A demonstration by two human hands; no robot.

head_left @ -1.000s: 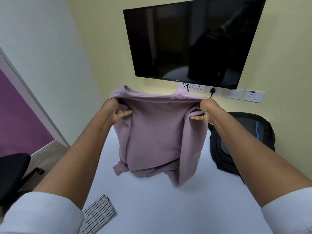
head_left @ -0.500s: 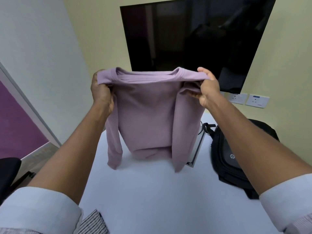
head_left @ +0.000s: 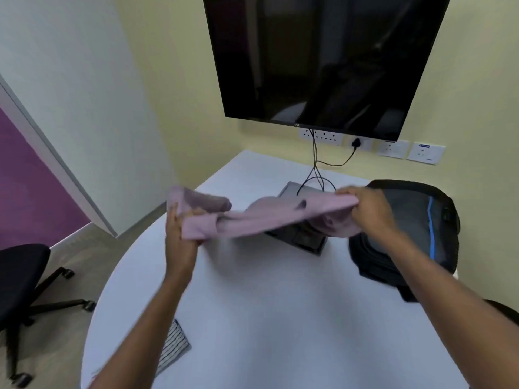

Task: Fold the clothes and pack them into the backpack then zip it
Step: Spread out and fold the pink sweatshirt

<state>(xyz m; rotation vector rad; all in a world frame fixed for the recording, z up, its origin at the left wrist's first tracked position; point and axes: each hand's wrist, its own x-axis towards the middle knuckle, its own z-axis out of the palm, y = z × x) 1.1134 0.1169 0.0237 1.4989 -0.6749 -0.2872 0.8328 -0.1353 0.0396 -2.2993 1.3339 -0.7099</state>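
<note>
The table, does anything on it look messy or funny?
A little. The striped cloth lies at the table's near edge, looking rumpled rather than folded. The pink top, gripped by both hands, sags unfolded above the table. Nothing looks spilled or broken.

Soft, even indoor light, fairly bright, no hard shadows. Motion blur smears both hands and the pink garment. A faint shadow sits beneath it on the worktop. The screen shows dim reflections. Wide-angle bending curves the edges.
</note>
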